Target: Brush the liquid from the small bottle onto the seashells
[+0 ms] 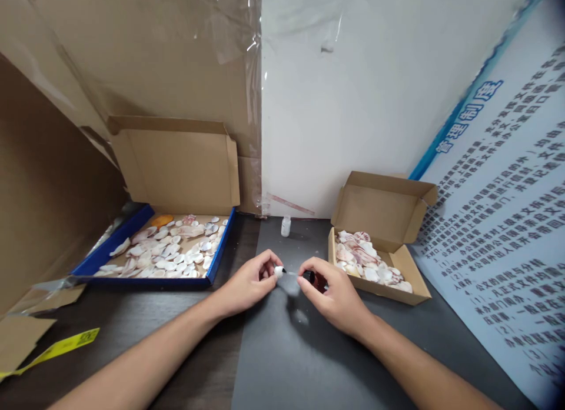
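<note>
My left hand (pixel 255 280) is closed, its fingertips pinching a small white piece (pixel 279 271) with a dark tip that points right. Facing it across a small gap, my right hand (pixel 331 289) is curled around a small dark reddish-brown bottle with a black cap (pixel 309 276). Most of that bottle is hidden by the fingers. Something thin and pale shows by the right fingertips, too small to make out. Beneath both hands lies a dark grey mat (pixel 273 351). A small clear bottle with white contents (pixel 286 226) stands upright beyond them.
On the left, an open blue-edged cardboard box (pixel 176 163) holds many shells (pixel 159 251). At right is a smaller open cardboard box (pixel 379 210) with more shells (pixel 362 254). A yellow strip (pixel 66 345) lies front left. A white board (pixel 344 104) and a printed poster (pixel 494 222) stand behind.
</note>
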Demonstrator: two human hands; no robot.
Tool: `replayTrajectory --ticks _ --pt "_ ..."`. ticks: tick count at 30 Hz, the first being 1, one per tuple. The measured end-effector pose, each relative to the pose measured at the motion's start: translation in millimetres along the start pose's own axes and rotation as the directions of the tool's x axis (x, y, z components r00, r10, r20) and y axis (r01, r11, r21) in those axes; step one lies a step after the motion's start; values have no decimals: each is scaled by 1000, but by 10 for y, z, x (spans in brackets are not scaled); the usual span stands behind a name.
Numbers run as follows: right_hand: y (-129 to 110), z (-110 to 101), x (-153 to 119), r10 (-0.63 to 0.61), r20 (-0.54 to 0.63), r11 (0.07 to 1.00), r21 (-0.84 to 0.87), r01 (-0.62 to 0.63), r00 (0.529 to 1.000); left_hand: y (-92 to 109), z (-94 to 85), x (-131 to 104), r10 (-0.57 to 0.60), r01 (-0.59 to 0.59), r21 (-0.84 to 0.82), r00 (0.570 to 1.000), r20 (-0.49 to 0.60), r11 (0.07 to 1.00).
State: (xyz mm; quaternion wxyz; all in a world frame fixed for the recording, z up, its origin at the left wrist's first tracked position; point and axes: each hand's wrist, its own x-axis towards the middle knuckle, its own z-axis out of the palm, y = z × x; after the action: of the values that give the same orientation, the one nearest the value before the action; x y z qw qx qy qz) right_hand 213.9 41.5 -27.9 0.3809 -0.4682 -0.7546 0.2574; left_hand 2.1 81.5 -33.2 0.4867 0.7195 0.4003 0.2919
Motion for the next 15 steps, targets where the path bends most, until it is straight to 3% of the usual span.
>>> replayTrajectory --ticks 15 --pt "-2 -7 4 -35 -17 999 26 35 999 -24 3 11 22 -22 -20 1000 -5 1000"
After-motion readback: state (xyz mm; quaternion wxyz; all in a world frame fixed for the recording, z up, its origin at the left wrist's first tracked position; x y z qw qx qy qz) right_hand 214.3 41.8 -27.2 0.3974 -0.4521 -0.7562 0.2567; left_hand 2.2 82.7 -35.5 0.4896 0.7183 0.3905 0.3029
